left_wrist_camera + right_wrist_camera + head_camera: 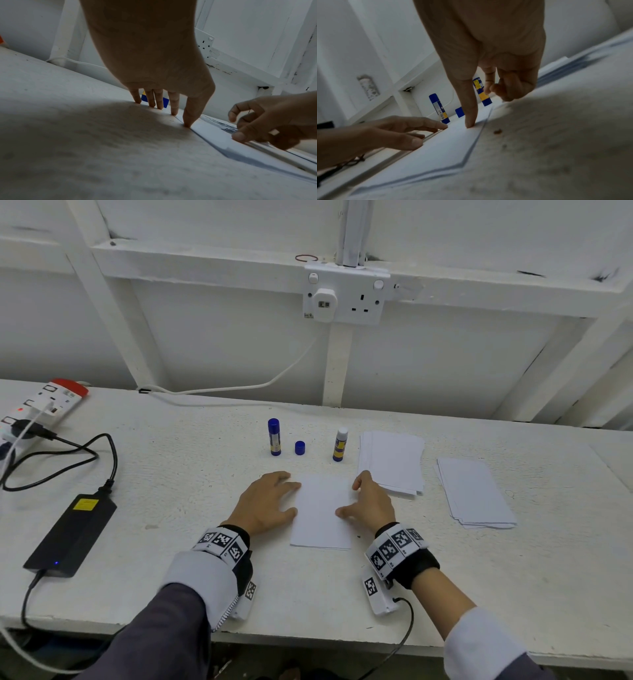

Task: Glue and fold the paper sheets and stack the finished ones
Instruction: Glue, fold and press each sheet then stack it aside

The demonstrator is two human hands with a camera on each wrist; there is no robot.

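A white folded paper sheet (322, 511) lies flat on the table in front of me. My left hand (287, 498) sits at its left edge, fingers straight, fingertips (174, 112) pressing down along that edge. My right hand (352, 496) is at the right edge: its straight thumb (471, 121) presses on the sheet (445, 146) while the other fingers curl loosely beside it. Behind the sheet stand a capped blue glue stick (274, 437), a loose blue cap (299, 447) and an uncapped glue stick (340, 445). Two stacks of white sheets lie to the right, one near (392, 462) and one farther (476, 494).
A black power adapter (72, 534) with cables lies at the left, and a power strip (41, 409) sits at the far left. A wall socket (342, 296) hangs above the white table (171, 460). The table's front edge runs just under my forearms.
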